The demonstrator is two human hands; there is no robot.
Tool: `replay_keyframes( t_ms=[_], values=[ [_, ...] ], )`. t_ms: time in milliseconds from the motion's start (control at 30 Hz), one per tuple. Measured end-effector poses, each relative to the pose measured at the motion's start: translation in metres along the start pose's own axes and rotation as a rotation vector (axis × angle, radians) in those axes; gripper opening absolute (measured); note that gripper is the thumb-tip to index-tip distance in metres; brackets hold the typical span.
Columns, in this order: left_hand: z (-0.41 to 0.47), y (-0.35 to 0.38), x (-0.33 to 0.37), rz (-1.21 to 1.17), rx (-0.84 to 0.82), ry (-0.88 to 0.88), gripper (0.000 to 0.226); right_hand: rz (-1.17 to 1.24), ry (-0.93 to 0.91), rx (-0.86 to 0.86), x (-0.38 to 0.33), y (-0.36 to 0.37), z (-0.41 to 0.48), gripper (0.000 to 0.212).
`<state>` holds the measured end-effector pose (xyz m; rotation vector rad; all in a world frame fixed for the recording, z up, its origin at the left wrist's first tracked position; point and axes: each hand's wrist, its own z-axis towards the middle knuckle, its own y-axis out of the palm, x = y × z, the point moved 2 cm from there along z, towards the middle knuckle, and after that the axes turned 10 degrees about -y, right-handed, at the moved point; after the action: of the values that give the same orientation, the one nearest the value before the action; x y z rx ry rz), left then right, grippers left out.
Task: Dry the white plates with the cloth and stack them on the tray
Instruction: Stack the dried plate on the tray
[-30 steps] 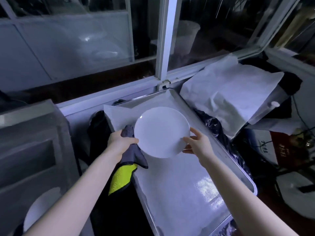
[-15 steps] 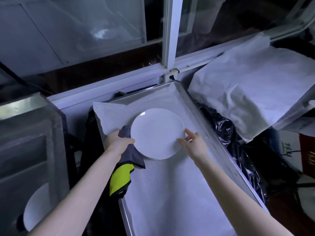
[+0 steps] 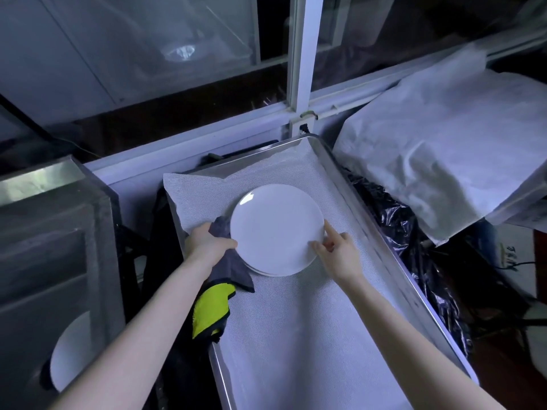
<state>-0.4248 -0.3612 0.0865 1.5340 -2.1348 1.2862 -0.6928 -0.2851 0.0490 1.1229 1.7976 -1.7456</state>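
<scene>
White plate (image 3: 276, 229) sits face up on top of a small stack (image 3: 272, 273) of like plates, towards the far end of the metal tray (image 3: 381, 241), on its white mesh liner (image 3: 296, 335). It appears to be resting there already, not hanging above.

The head view is the only one. The left hand (image 3: 207, 244) has its fingers curled round a grey and yellow cloth (image 3: 228, 270), bunched against the plate's left edge, while its thumb reaches onto the rim. Keeping the cloth in that hand probably saves picking it up again for the next plate.

The right hand (image 3: 340, 253) is at the opposite edge — forefinger stretched along the rim, thumb lying on the plate, the other fingers loosely tucked, gripping nothing. The two hands at opposite sides look meant to square the plate on the stack.

Another white plate (image 3: 71, 350) waits in the steel container (image 3: 53, 232) to the left — probably the next to dry.
</scene>
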Motion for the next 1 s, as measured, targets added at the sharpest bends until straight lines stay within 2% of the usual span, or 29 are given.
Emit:
replay_keyframes(
  t_ms=[133,267,433,567,733,833,1000],
  values=[
    [-0.006,-0.018,-0.008,-0.173,-0.053,-0.007,0.034,0.005,0.042,0.067,-0.011,-0.006,-0.004,0.07],
    [-0.019,-0.051,-0.017,-0.352,-0.109,0.03,0.029,-0.036,-0.118,0.199,-0.047,-0.003,-0.022,0.054],
    [-0.036,-0.121,-0.045,-0.537,-0.047,0.112,0.022,0.015,-0.366,0.111,-0.122,0.03,-0.05,0.04],
    [-0.045,-0.19,-0.087,-0.624,0.069,0.175,0.02,-0.052,-0.561,0.019,-0.185,0.078,-0.078,0.035],
    [-0.045,-0.278,-0.167,-0.607,0.166,0.187,0.024,-0.161,-0.751,-0.097,-0.259,0.159,-0.13,0.036],
    [-0.036,-0.33,-0.222,-0.504,0.253,0.178,0.024,-0.255,-0.845,-0.165,-0.291,0.215,-0.168,0.037],
    [-0.006,-0.399,-0.313,-0.236,0.377,0.107,0.024,-0.42,-0.847,-0.297,-0.322,0.31,-0.211,0.038]
  ],
)
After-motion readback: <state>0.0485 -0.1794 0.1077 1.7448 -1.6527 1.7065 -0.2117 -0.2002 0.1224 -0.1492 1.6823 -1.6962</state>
